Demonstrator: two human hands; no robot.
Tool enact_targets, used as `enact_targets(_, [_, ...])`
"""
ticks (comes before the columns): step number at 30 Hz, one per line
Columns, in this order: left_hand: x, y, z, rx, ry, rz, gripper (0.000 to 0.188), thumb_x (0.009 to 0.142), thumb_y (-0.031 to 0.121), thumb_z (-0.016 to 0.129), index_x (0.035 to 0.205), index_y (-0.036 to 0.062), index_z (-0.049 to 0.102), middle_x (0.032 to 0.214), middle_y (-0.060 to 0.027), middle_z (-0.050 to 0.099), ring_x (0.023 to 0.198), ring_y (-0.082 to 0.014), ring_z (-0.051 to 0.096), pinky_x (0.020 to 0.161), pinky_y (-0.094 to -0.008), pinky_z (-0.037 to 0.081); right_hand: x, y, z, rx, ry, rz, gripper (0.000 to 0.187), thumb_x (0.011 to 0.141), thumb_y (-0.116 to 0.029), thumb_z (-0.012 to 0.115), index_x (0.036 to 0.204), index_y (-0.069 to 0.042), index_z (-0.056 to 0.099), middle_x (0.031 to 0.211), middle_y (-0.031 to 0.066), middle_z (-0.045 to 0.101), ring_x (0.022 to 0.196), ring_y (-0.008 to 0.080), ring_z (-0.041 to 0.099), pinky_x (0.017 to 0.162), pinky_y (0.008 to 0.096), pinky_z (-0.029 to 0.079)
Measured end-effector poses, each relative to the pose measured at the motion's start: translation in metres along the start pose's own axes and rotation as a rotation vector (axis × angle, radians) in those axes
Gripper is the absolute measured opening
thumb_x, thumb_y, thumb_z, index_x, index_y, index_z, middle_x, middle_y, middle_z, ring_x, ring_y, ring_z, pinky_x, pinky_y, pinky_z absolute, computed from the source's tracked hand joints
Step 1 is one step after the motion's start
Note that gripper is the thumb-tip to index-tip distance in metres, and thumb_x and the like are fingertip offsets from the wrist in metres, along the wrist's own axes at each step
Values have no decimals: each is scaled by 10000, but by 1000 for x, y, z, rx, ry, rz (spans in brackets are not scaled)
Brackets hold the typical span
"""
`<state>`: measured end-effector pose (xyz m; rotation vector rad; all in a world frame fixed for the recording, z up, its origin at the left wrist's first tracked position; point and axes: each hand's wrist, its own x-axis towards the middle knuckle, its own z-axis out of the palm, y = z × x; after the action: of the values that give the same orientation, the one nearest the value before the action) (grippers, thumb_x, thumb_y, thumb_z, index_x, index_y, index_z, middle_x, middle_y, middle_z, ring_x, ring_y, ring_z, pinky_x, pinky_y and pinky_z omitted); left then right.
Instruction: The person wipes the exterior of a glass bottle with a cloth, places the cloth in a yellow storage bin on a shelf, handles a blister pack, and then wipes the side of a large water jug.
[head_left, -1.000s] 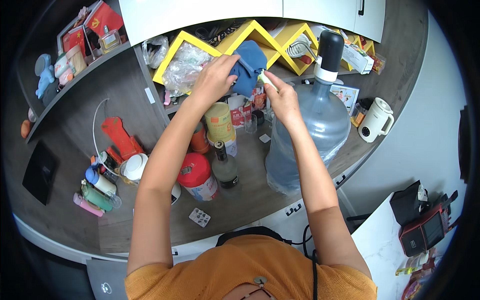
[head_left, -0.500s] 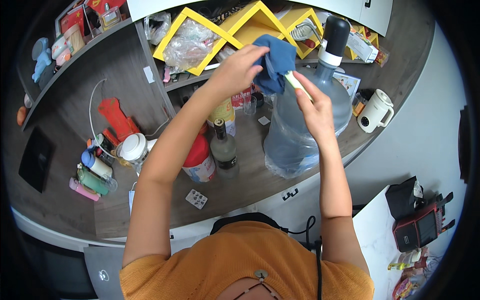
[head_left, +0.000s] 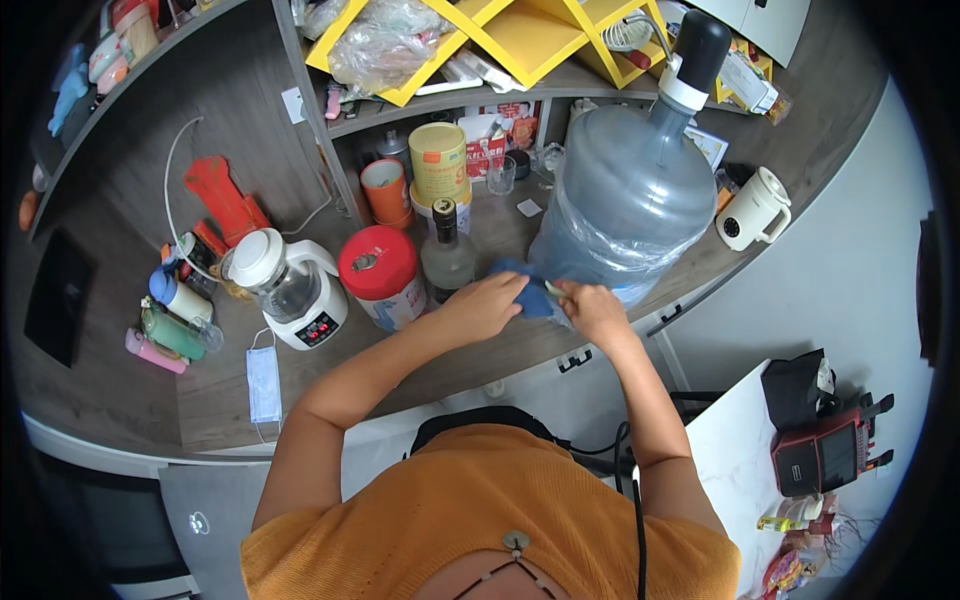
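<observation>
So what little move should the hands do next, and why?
I'd probably draw both hands slightly toward the body. The left hand is at the blue cloth, with the right hand on a pale green handle, and the glass bottle and big water jug look close enough to bump.

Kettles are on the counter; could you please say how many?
2: glass kettle left of the red can, cream kettle right of the jug; more may be hidden.
</observation>
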<state>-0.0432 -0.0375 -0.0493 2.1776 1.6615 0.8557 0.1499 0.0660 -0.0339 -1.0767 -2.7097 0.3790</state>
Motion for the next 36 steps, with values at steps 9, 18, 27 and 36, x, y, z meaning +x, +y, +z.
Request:
enact_targets(9, [-75, -30, 11, -318, -51, -349, 362, 851, 114, 573, 1189, -9, 526, 1106, -135, 593, 1007, -211, 589, 842, -298, 465, -15, -6, -13, -177, 209, -70, 304, 835, -177, 541, 1130, -151, 609, 784, 131, 605, 650, 344, 627, 609, 443, 512])
enact_targets(18, [-97, -30, 35, -481, 53, -464, 330, 859, 106, 565, 1169, -7, 548, 1069, -132, 612, 977, -176, 601, 844, -283, 470, 28, 24, 121, 31, 19, 75, 496, 855, -176, 489, 1339, -147, 388, 1035, 176, 497, 768, 403, 607, 690, 490, 495])
enact_targets(27, [-108, -33, 39, -502, 162, -567, 311, 875, 109, 566, 1164, -5, 549, 1047, -111, 632, 966, -162, 605, 829, -279, 472, 29, 27, 151, 51, -37, -18, 662, 824, -205, 564, 1406, -169, 250, 1188, 161, 447, 849, 398, 602, 749, 481, 493])
enact_targets(36, [-116, -38, 42, -483, 232, -592, 301, 875, 97, 566, 1157, -10, 549, 1042, -107, 628, 950, -157, 604, 824, -272, 471, 37, 21, 102, 84, 97, -182, 439, 818, -193, 599, 1236, -109, 495, 1138, 134, 552, 850, 348, 624, 729, 443, 503])
